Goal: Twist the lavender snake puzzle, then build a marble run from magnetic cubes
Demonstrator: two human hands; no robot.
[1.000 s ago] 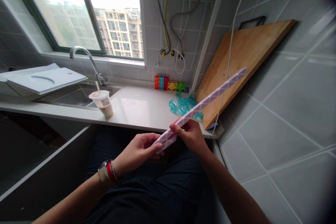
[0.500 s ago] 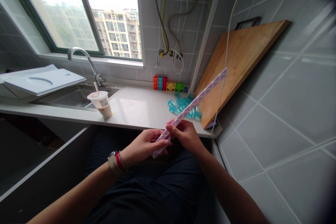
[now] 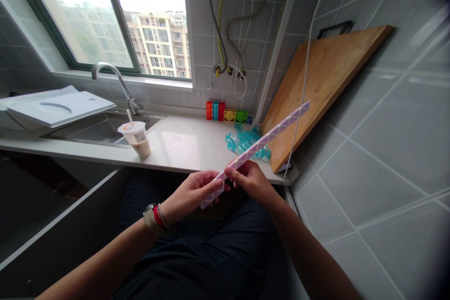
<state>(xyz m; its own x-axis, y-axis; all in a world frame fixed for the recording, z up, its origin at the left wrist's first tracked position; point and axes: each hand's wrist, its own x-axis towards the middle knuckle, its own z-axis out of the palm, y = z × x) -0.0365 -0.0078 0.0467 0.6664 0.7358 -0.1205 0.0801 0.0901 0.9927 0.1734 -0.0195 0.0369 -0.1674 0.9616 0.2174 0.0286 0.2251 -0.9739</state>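
Observation:
A long purple-and-white segmented twist toy (image 3: pixel 267 137) runs straight from my lap up and to the right, in front of the cutting board. My left hand (image 3: pixel 191 193) is closed around its near end, with a watch and red bands at the wrist. My right hand (image 3: pixel 251 180) pinches the toy just beyond the left hand. Both hands hover above my dark trousers at the counter's front edge.
A white counter (image 3: pixel 183 143) carries a pile of teal plastic pieces (image 3: pixel 246 140), a row of coloured blocks (image 3: pixel 228 113) and a lidded drink cup (image 3: pixel 135 138). A wooden cutting board (image 3: pixel 326 79) leans on the tiled wall. Sink and faucet (image 3: pixel 117 84) at left.
The toy's far end swung lower and nearer over the second, then rose slightly. My left hand moved up to meet my right, and its grip shifted along the near end.

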